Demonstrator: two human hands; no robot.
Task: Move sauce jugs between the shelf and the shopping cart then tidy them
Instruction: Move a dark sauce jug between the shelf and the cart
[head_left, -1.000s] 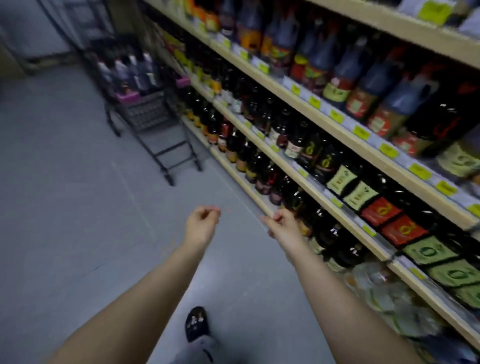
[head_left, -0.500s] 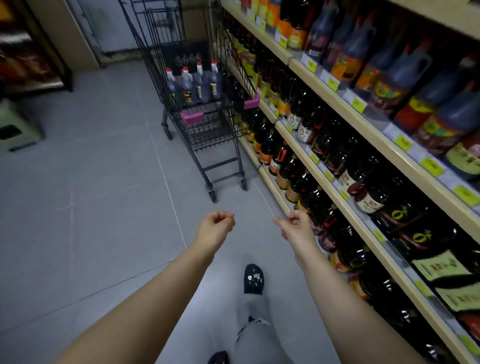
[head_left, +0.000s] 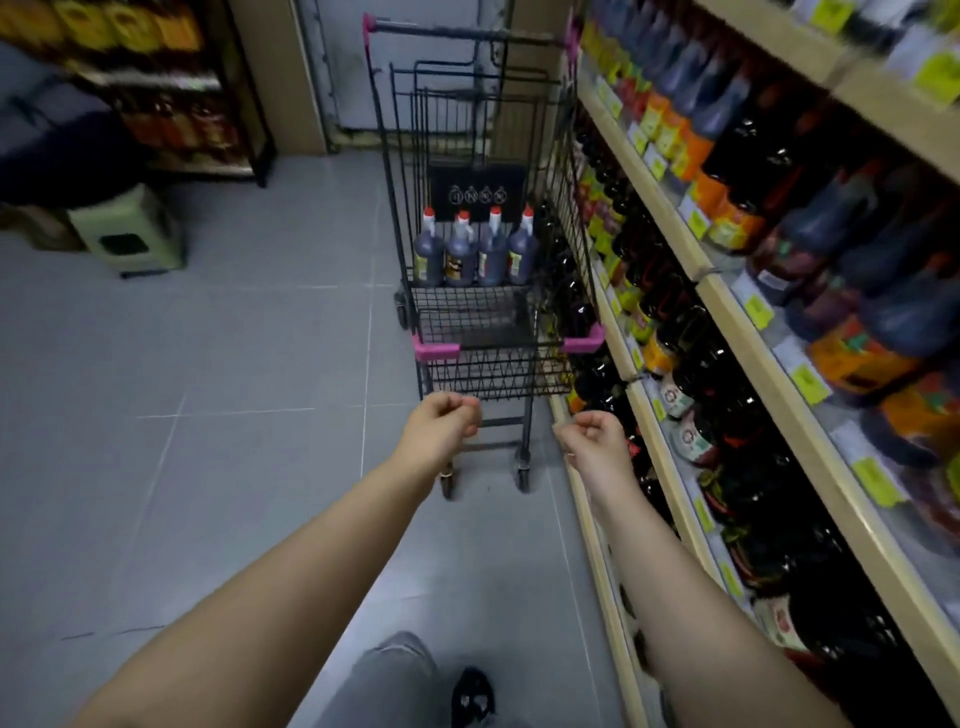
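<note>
A black wire shopping cart (head_left: 498, 371) with pink corners stands straight ahead, close against the shelf (head_left: 670, 218) on the right. Several dark sauce jugs (head_left: 475, 254) with white necks and red caps stand in a row at the cart's far end. More dark jugs with orange labels (head_left: 852, 223) fill the upper shelf, and dark bottles fill the lower rows. My left hand (head_left: 441, 423) and my right hand (head_left: 595, 441) are stretched out just short of the cart's near end. Both have curled fingers and hold nothing.
A pale green stool (head_left: 130, 234) sits on the grey tile floor at the left. Behind it stands another rack of bottles (head_left: 156, 104), beside a beige pillar (head_left: 275, 78). My shoe (head_left: 472, 696) shows at the bottom.
The view has swung left along the aisle and closed in on the cart, which now sits dead ahead. Both hands stay curled and hold nothing.
</note>
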